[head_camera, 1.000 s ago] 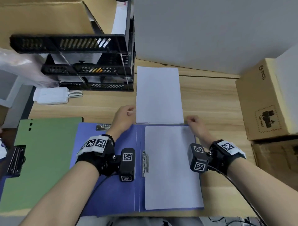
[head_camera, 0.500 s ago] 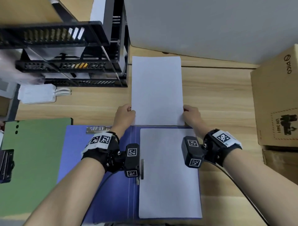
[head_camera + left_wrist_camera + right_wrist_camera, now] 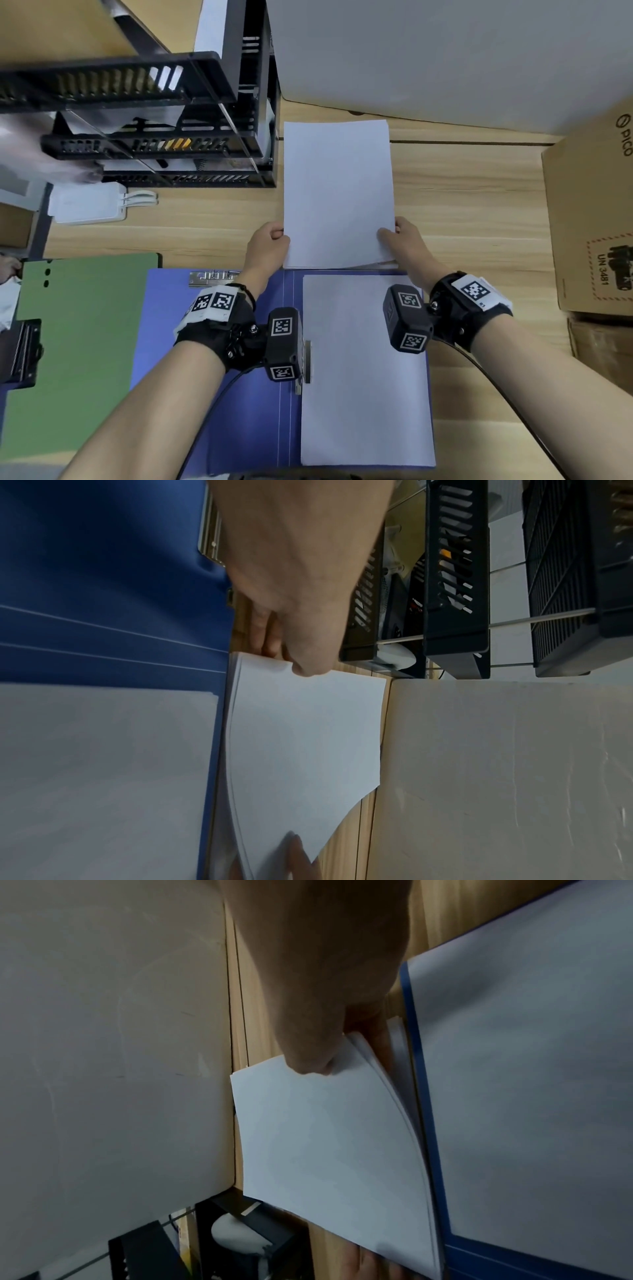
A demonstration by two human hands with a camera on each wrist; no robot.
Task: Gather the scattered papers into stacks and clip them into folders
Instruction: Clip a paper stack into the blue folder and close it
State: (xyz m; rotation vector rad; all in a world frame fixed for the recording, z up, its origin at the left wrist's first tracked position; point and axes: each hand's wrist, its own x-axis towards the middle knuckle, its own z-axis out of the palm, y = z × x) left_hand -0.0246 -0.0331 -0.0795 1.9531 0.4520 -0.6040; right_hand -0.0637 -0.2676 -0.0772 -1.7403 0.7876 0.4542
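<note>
A stack of white paper [image 3: 337,192] lies on the wooden desk just beyond an open blue folder [image 3: 219,383]. My left hand [image 3: 270,240] pinches the stack's near left edge, thumb on top [image 3: 308,666] and fingers underneath. My right hand [image 3: 400,240] pinches the near right edge the same way [image 3: 311,1064], and the near corner there lifts and bends. More white sheets [image 3: 364,370] rest on the folder's right half beside its metal spine clip [image 3: 305,363]. A second metal clip [image 3: 212,277] sits at the folder's top left.
A green folder [image 3: 78,353] lies to the left under a black clip [image 3: 20,349]. A black tiered paper tray [image 3: 154,120] stands at the back left, a white adapter [image 3: 89,205] in front of it. Cardboard boxes [image 3: 589,222] stand at the right, a grey panel [image 3: 445,58] behind.
Both hands moved onto the far stack's near corners and took hold of it; the right hand's thumb now lies on top and the near right corner has lifted.
</note>
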